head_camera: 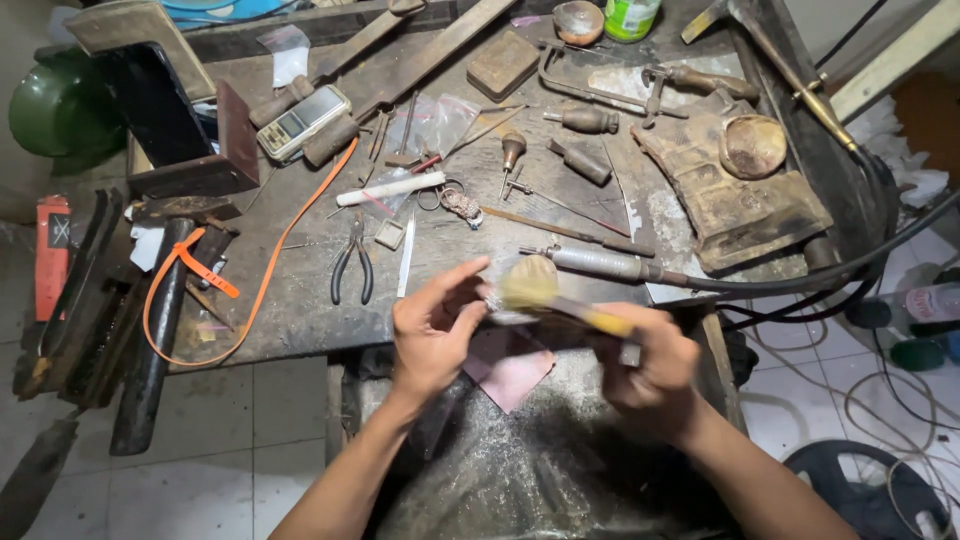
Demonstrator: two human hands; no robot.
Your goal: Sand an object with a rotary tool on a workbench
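Two hands meet just past the near edge of the bench [300,330], working on one small item between them. The left hand [432,335] pinches a small, pale piece [497,300] between thumb and fingertips; it is blurred and mostly covered, so its exact shape cannot be told. By its size it looks very light and easy to lose, so a fingertip pinch at its edges seems the sensible hold, firm enough that brushing does not flick it away. Whether it is stiff or delicate cannot be judged.

The right hand [650,375] is closed around the yellow handle of a brush [545,295], whose pale, rounded tuft of bristles lies against the small piece. The brush looks light, with a stiff handle and soft bristles that give under pressure; holding it well back on the handle, as here, leaves the tuft free to sweep. The bristles appear yellowish and worn, smeared by motion.

Below the hands a pink sheet [512,372] lies over a grey, dusty lap surface. Behind them on the bench lie a metal handpiece with a black hose [605,265], a pair of black-handled pliers [352,268], a white tube [390,188], a small digital scale [303,120] and an orange strap [262,285] that loops off the left edge.
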